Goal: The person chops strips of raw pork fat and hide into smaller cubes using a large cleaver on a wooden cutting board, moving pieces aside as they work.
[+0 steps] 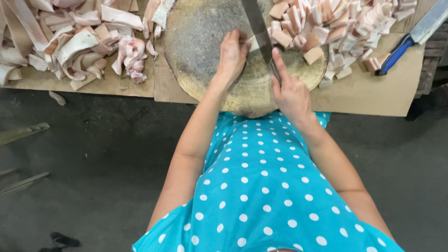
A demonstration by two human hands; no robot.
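Note:
A round wooden chopping block lies on cardboard in front of me. My right hand grips the handle of a long knife, forefinger laid along its back; the blade stands on the block. My left hand presses a piece of pale pork fat against the blade's left side. A heap of cut pink and white pork cubes covers the block's right part and the cardboard beyond.
Long uncut strips of pork fat and skin are piled at the left on the cardboard sheet. A second knife with a blue handle lies at the far right. Dark floor lies below.

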